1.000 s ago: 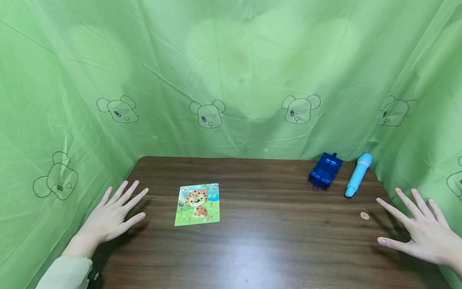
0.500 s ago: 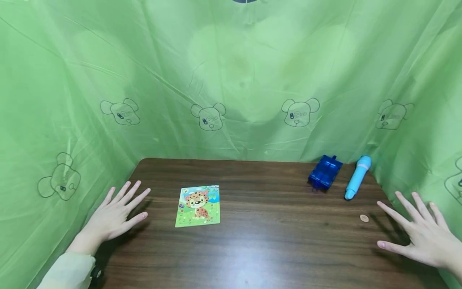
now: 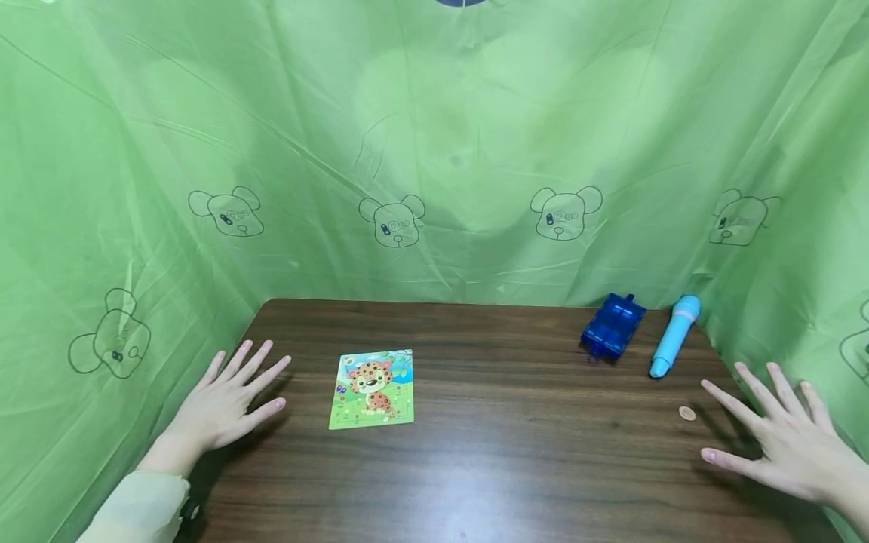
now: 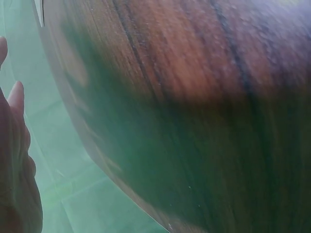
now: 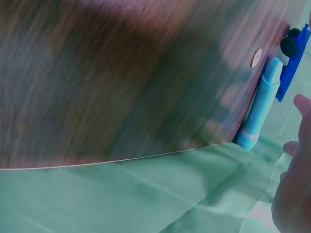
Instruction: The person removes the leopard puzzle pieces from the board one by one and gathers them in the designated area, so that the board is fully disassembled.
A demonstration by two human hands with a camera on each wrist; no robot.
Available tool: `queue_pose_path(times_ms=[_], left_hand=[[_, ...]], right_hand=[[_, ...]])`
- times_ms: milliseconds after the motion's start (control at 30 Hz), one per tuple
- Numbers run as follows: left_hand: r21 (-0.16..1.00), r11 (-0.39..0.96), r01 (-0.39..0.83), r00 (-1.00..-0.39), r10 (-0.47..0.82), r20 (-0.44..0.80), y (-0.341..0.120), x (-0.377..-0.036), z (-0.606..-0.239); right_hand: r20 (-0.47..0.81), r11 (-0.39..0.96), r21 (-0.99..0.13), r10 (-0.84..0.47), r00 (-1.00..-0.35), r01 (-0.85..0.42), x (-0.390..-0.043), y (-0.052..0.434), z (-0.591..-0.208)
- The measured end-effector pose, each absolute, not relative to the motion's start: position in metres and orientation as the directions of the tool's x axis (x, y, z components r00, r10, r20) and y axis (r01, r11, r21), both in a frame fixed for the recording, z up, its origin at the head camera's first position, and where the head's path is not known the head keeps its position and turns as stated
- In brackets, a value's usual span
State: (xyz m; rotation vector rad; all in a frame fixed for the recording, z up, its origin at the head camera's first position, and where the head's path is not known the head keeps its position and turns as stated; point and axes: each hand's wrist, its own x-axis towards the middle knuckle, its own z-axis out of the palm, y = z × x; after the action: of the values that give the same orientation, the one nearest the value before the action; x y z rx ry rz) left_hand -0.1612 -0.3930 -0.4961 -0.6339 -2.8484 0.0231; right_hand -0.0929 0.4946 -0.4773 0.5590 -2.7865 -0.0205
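From the head view I find no brand or label I can read. The only print is on the puzzle card (image 3: 371, 389), a cartoon leopard on a green meadow; whatever small marks sit along its lower edge are too fine for me to make out. The green curtain (image 3: 434, 151) behind and on both sides carries outlined bear faces, 6 of them in view, with no words.

My left hand (image 3: 227, 400) lies flat on the dark wooden table (image 3: 475, 467) near its left edge, fingers straight and spread wide, holding nothing. The puzzle card lies flat just to the right of those fingertips, apart from them.

My right hand (image 3: 781, 445) is flat at the right edge of the table, fingers also straight and fanned wide, empty. A small round coin-like disc (image 3: 687, 412) lies just beside its index fingertip, not touching. Further back lie a light blue pen-shaped toy (image 3: 674, 335) with a pink band and, left of it, a translucent blue toy vehicle (image 3: 613, 326), the 2 close together near the table's far right corner.

Between each hand and its nearest thing I see only bare wood. The left wrist view is blurred and shows me just table grain and curtain; the right wrist view shows the pen toy (image 5: 260, 104), the disc (image 5: 256, 57) and a black wheel on the blue vehicle (image 5: 294, 53).
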Motion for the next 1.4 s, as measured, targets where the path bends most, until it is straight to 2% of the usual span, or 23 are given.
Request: queue_pose_path(times_ms=[400, 700, 967, 1267, 1400], left_hand=[[-0.046, 0.923, 0.383, -0.902, 0.384, 0.195, -0.382, -0.165, -0.493], [0.079, 0.947, 0.312, -0.943, 0.298, 0.15, -0.353, -0.163, -0.477], [0.357, 0.9, 0.251, -0.968, 0.233, 0.093, -0.323, -0.179, -0.478], [0.657, 0.728, 0.195, -0.981, 0.143, 0.133, -0.312, -0.206, -0.506], [0.733, 0.662, 0.156, -0.987, 0.084, 0.134, -0.309, -0.215, -0.519]], right_hand=[[0.245, 0.933, 0.052, -0.358, -0.901, -0.356, -0.108, 0.465, -0.473], [0.252, 0.896, -0.099, -0.398, -0.882, -0.433, -0.136, 0.367, -0.463], [0.198, 0.846, -0.243, -0.435, -0.878, -0.474, -0.174, 0.272, -0.458], [0.213, 0.755, -0.415, -0.462, -0.861, -0.508, -0.202, 0.174, -0.469], [0.206, 0.734, -0.487, -0.43, -0.879, -0.473, -0.212, 0.138, -0.474]])
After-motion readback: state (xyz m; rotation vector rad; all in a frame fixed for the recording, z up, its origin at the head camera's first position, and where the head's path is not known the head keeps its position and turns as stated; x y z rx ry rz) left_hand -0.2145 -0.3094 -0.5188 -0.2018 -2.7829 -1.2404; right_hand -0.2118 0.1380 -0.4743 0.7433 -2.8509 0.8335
